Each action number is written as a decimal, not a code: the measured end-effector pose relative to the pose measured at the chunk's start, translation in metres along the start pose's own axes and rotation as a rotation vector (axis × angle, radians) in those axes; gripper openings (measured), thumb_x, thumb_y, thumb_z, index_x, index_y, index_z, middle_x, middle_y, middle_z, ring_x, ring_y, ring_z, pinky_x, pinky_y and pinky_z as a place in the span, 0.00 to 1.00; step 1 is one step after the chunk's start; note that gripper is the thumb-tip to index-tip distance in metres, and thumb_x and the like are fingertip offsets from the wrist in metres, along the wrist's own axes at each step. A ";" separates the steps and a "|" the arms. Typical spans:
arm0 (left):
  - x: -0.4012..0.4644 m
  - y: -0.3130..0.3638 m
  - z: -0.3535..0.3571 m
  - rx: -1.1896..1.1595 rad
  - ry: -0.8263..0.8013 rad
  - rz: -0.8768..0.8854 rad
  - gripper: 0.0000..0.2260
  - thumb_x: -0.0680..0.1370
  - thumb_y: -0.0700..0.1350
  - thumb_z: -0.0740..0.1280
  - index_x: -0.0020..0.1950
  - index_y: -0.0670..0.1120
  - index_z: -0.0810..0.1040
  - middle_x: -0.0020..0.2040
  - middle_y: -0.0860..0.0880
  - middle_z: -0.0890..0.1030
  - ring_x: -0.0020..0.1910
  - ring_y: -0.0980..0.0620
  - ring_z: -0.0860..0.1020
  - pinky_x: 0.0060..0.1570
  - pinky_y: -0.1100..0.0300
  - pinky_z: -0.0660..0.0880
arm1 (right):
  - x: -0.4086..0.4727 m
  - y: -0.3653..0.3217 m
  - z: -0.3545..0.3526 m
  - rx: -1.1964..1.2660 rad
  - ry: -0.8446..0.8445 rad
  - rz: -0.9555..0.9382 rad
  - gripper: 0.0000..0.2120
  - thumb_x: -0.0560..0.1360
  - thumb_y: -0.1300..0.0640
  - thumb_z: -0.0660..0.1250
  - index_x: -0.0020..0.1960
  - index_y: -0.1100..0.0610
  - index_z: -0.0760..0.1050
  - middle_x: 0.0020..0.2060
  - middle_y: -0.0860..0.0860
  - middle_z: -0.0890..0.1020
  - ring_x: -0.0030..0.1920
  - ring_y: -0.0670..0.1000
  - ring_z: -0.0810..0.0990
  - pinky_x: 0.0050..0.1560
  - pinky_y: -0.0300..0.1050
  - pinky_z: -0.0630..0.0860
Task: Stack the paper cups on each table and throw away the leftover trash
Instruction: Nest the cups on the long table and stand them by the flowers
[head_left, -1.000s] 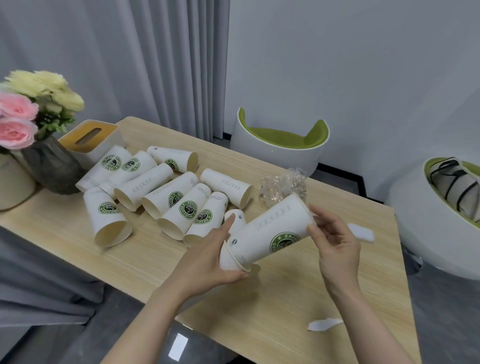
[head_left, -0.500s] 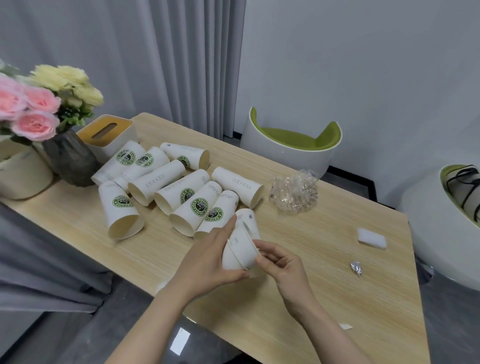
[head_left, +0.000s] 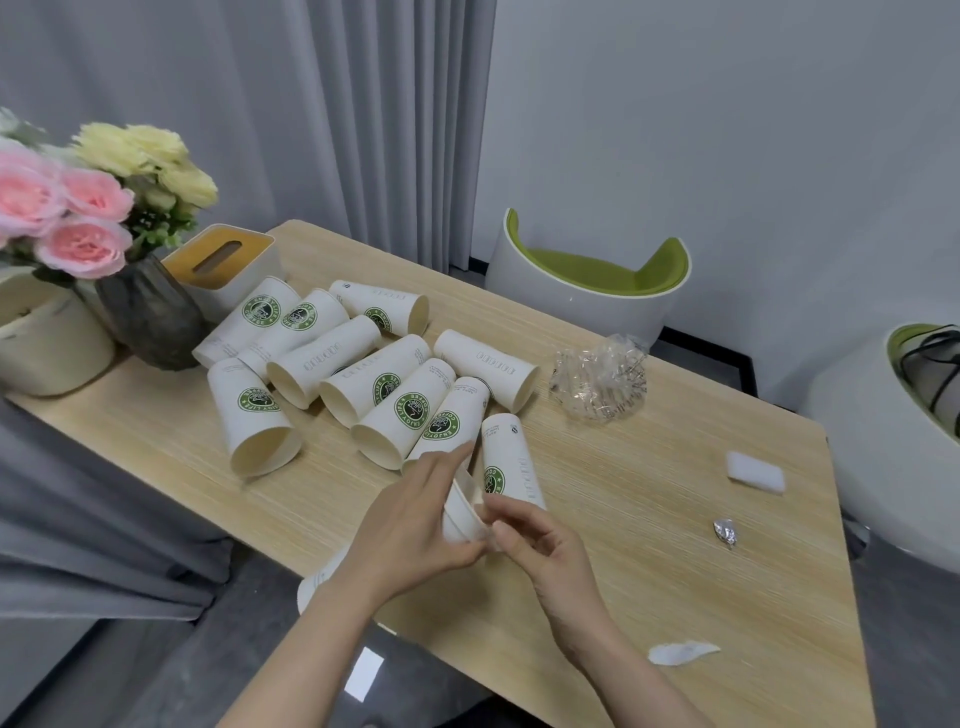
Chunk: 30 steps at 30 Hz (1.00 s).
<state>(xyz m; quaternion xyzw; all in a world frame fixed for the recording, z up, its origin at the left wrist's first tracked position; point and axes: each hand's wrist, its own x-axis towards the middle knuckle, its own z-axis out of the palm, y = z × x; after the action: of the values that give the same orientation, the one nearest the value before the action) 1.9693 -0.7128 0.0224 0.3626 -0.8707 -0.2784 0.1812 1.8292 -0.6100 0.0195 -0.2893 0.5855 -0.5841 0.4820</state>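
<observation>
At the frame's centre, the left hand (head_left: 415, 525) grips the rim end of a white paper cup stack (head_left: 506, 467) bearing a green round logo, lying on the wooden bench (head_left: 675, 582). The right hand (head_left: 550, 545) has fingers curled at its mouth. More cups (head_left: 363, 374) lie tipped upper left.

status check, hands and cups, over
Left hand and right hand both gripping cup stack. Loose cups lying on table. Nothing in the way.
</observation>
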 end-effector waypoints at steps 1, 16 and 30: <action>0.000 -0.003 -0.001 0.005 -0.004 -0.004 0.43 0.66 0.60 0.74 0.76 0.53 0.58 0.66 0.55 0.69 0.64 0.57 0.70 0.53 0.60 0.71 | -0.001 0.002 -0.003 0.015 0.043 0.022 0.11 0.73 0.64 0.69 0.54 0.57 0.81 0.51 0.52 0.85 0.54 0.48 0.82 0.54 0.38 0.77; -0.009 -0.028 -0.006 -0.054 -0.102 -0.061 0.46 0.66 0.63 0.73 0.77 0.57 0.52 0.68 0.60 0.64 0.66 0.63 0.65 0.53 0.65 0.68 | 0.008 0.032 -0.010 -0.047 0.139 0.289 0.22 0.77 0.60 0.67 0.68 0.46 0.71 0.62 0.47 0.74 0.58 0.44 0.76 0.57 0.46 0.75; -0.009 -0.025 -0.002 -0.098 -0.153 -0.087 0.47 0.65 0.65 0.73 0.77 0.61 0.50 0.70 0.61 0.62 0.67 0.64 0.64 0.57 0.64 0.67 | 0.008 0.025 -0.032 -0.133 0.375 0.098 0.17 0.76 0.64 0.67 0.60 0.46 0.76 0.45 0.42 0.80 0.43 0.37 0.78 0.44 0.30 0.73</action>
<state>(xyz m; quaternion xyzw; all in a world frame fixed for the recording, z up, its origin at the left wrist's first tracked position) 1.9900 -0.7218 0.0077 0.3684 -0.8508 -0.3552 0.1193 1.8031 -0.5999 -0.0115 -0.1779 0.7156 -0.5635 0.3724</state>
